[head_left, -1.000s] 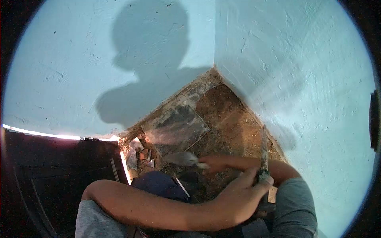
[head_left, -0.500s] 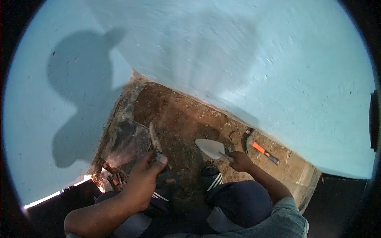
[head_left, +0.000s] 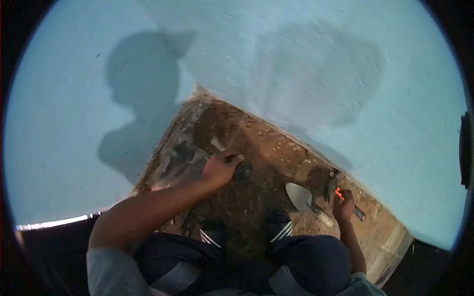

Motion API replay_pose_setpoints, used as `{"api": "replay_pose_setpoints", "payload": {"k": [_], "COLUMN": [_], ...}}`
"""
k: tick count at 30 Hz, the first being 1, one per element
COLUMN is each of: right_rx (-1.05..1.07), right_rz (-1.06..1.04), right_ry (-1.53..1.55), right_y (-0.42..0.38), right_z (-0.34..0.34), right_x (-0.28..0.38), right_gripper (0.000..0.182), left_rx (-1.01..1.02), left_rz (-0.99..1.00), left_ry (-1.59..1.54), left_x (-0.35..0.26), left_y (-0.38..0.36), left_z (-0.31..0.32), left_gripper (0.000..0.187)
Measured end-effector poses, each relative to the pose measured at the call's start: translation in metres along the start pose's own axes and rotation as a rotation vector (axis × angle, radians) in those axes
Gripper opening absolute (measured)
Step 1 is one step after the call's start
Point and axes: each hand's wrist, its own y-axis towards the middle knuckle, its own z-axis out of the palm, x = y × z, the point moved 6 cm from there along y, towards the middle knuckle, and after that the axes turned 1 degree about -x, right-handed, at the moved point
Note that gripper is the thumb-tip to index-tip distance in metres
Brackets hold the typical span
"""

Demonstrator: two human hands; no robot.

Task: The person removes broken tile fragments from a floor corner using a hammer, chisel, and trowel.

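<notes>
My left hand (head_left: 222, 167) is closed around a chisel, low over the dirt near the corner. The chisel's pale blade (head_left: 217, 143) sticks out toward the corner, and a dark round end shows on the near side of my fingers. At the right, my right hand (head_left: 343, 207) has its fingers wrapped around the orange and black handle of a hammer (head_left: 360, 213) lying by the wall. Its dark head is at the far end, partly blurred. Just left of that hand, a pointed trowel (head_left: 299, 197) lies on the dirt, its handle toward me.
Light blue walls (head_left: 306, 74) meet at a corner ahead and carry shadows. A grey slab (head_left: 180, 160) edges the dug dirt floor (head_left: 247, 207) on the left. My feet in dark striped shoes (head_left: 280, 228) stand close below. Small rubble lies along the right wall's base.
My right hand has let go of the trowel, now on the ground, and moved right onto the hammer's handle. My left hand has moved forward and right with the chisel, turning it. The view has shifted.
</notes>
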Motion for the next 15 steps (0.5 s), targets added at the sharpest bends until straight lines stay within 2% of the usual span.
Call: {"api": "replay_pose_setpoints", "payload": {"k": [1, 3, 6, 8, 10, 12, 15], "right_rx": [0.019, -0.012, -0.02, 0.015, 0.016, 0.002, 0.06], "right_rz": [0.049, -0.025, -0.036, -0.013, 0.013, 0.054, 0.197], "right_ry": [0.047, 0.04, -0.028, -0.119, -0.178, -0.136, -0.198], "right_y": [0.004, 0.008, 0.0, -0.012, -0.024, -0.029, -0.033], "right_z": [-0.002, -0.008, -0.008, -0.003, 0.002, 0.01, 0.021], "right_x": [-0.005, -0.008, -0.019, -0.041, -0.067, -0.082, -0.092], "right_gripper": [0.02, 0.018, 0.017, 0.02, 0.026, 0.031, 0.035], "left_rx": [-0.028, -0.016, -0.112, -0.082, -0.006, 0.085, 0.133], "left_rz": [0.055, -0.136, -0.175, 0.085, 0.127, -0.036, 0.075], "left_ry": [0.037, 0.049, 0.016, 0.477, 0.584, 0.338, 0.595], "left_x": [0.014, 0.022, 0.069, 0.132, 0.151, 0.13, 0.09], "left_y": [0.022, 0.044, 0.092, 0.157, 0.161, 0.126, 0.091], "left_z": [0.006, 0.005, 0.014, 0.045, 0.053, 0.02, -0.014], "left_gripper": [0.049, 0.037, 0.042, 0.045, 0.048, 0.049, 0.05]}}
